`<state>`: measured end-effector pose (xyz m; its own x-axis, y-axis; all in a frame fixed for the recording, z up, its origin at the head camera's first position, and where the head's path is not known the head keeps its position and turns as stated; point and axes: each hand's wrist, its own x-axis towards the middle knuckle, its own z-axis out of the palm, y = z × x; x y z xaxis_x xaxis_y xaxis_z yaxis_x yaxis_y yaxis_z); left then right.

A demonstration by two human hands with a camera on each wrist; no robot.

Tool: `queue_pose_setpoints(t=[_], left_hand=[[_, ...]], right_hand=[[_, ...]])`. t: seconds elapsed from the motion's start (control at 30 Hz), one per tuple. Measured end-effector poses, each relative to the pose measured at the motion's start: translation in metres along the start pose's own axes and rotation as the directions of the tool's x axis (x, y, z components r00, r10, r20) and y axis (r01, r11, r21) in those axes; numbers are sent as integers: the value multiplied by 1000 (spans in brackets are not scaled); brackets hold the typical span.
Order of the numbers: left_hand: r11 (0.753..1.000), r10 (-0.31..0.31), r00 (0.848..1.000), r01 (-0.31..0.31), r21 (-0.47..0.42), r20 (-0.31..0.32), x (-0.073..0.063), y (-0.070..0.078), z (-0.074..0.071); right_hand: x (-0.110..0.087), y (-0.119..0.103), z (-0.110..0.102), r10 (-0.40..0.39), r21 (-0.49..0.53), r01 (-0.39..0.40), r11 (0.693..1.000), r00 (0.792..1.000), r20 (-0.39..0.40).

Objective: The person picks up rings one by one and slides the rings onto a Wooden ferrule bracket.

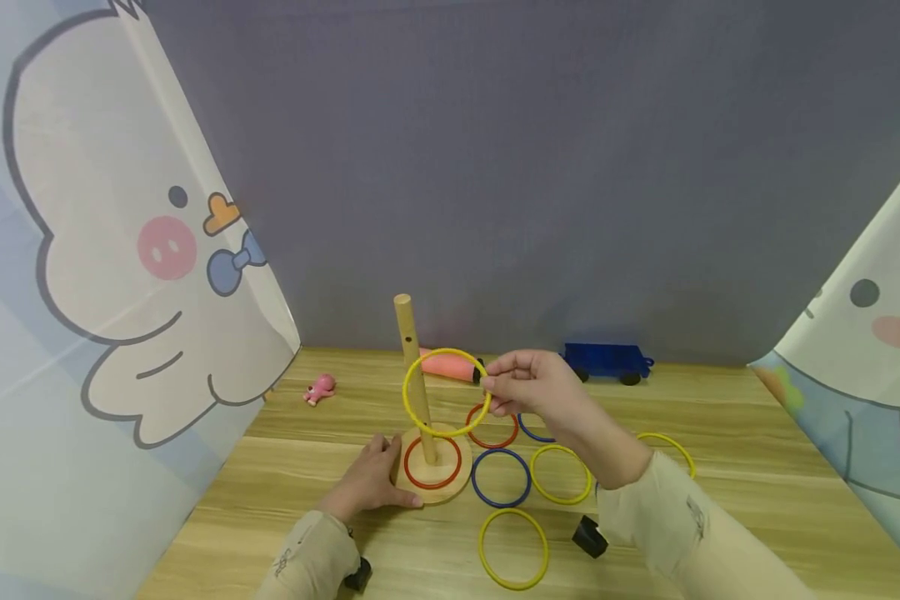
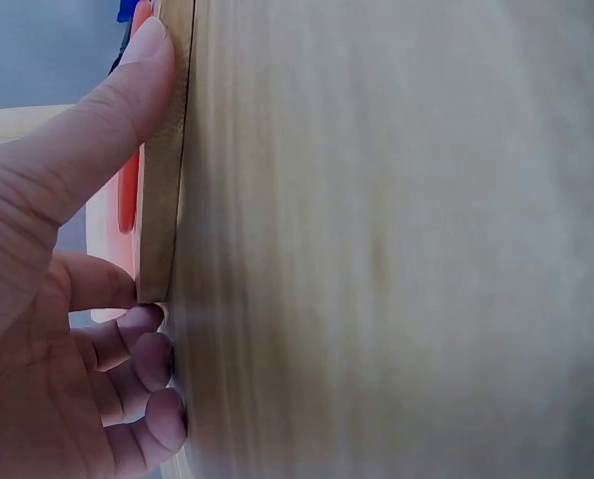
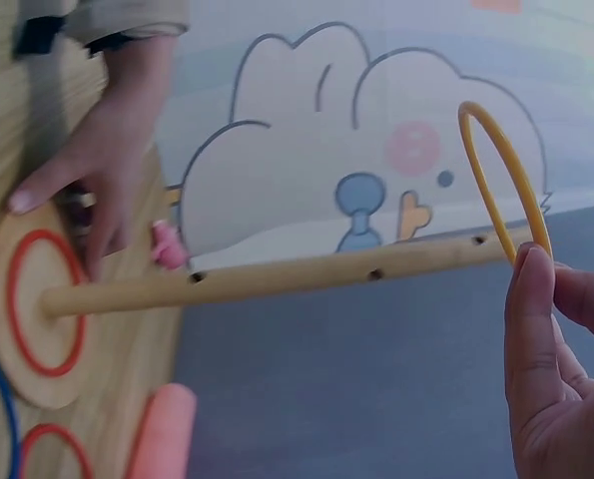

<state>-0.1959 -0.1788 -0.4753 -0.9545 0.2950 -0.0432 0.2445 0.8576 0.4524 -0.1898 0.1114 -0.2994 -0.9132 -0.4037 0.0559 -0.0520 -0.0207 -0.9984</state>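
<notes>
A wooden ring-toss stand has a round base [image 1: 457, 479] and an upright peg [image 1: 407, 333] with small holes. Around the peg's foot, a red ring [image 1: 460, 467] lies flat on the base. My left hand [image 1: 371, 477] grips the base's left rim, thumb at the near edge, other fingers bent against its side in the left wrist view. Between thumb and fingertips, my right hand [image 1: 536, 387] pinches a yellow ring [image 1: 405, 398], raised and tilted near the upper peg. The ring overlaps the peg in the head view; whether it encircles it I cannot tell.
On the wooden table [image 1: 240, 517] right of the stand lie a blue ring [image 1: 501, 504], another red ring [image 1: 515, 425] and several yellow rings. Behind are a pink cylinder [image 1: 450, 367] and a blue toy wagon [image 1: 606, 360]. A small pink figure [image 1: 321, 388] is at left.
</notes>
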Motion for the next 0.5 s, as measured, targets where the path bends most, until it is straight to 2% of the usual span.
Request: queue_pose_setpoints(t=[0.3, 0.5], left_hand=[[1000, 5, 1000, -5, -4, -7, 0, -2, 1], [1000, 0, 1000, 0, -15, 0, 0, -2, 2]], right_hand=[[4, -43, 17, -88, 71, 93, 993, 994, -67], [16, -53, 28, -123, 93, 134, 987, 985, -120]])
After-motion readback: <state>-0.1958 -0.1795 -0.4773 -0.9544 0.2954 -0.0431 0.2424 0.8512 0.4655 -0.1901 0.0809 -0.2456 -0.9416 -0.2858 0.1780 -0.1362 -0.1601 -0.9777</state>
